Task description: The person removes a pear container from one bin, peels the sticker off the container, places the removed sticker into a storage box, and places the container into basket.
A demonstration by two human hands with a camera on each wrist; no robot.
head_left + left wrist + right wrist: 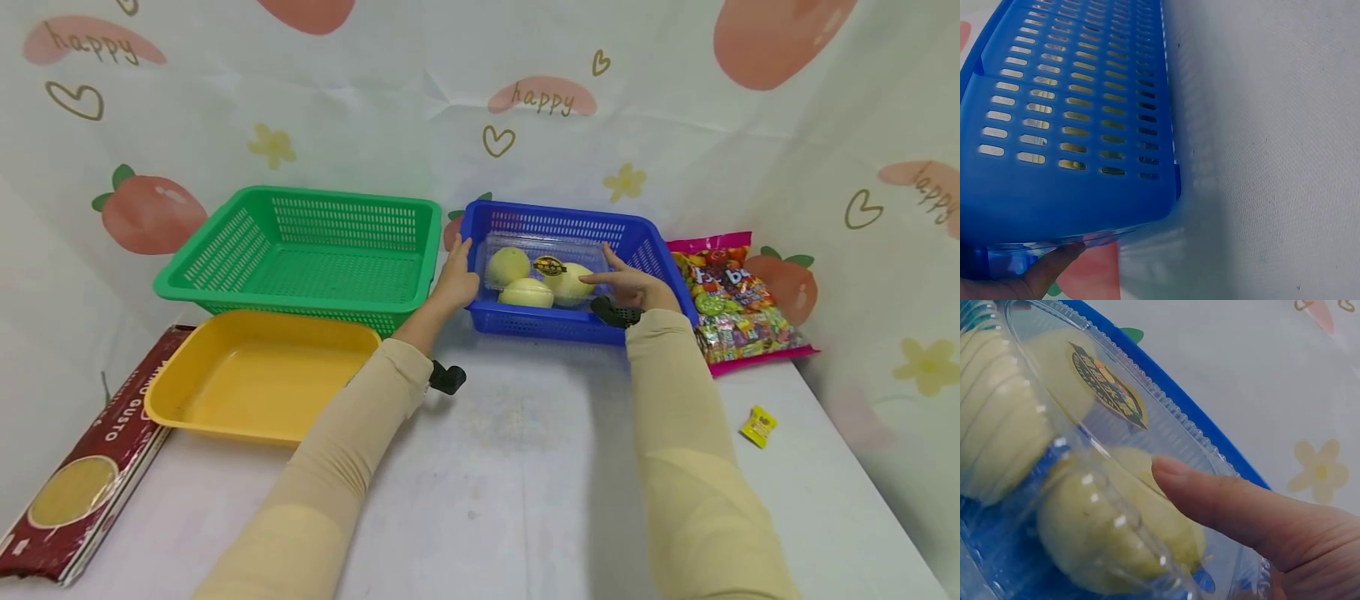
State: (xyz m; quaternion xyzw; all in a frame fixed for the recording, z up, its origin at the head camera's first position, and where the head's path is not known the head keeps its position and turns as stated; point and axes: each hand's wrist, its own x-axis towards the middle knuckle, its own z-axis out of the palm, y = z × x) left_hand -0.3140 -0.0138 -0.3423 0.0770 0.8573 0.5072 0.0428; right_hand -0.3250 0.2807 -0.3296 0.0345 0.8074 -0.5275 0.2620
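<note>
A clear plastic box (498,243) holding several pale yellow-green round fruits (527,292) sits in the blue basket (547,327). A dark label marks its lid. The left hand (456,279) is at the basket's left end with fingers extended; in the left wrist view its thumb (1054,269) is against the end wall, the other fingers mostly hidden. Over the box's right end, the right hand (633,283) has its index finger extended toward the far corner. Its straight thumb (1210,497) lies over the lid; the remaining fingers are largely hidden.
A green basket (292,305) stands left of the blue one, behind a yellow tub (225,432). A long maroon packet (90,467) lies at far left. A candy bag (735,304) leans at right, near a small yellow wrapped candy (759,426). Patterned cloth (375,108) hangs behind.
</note>
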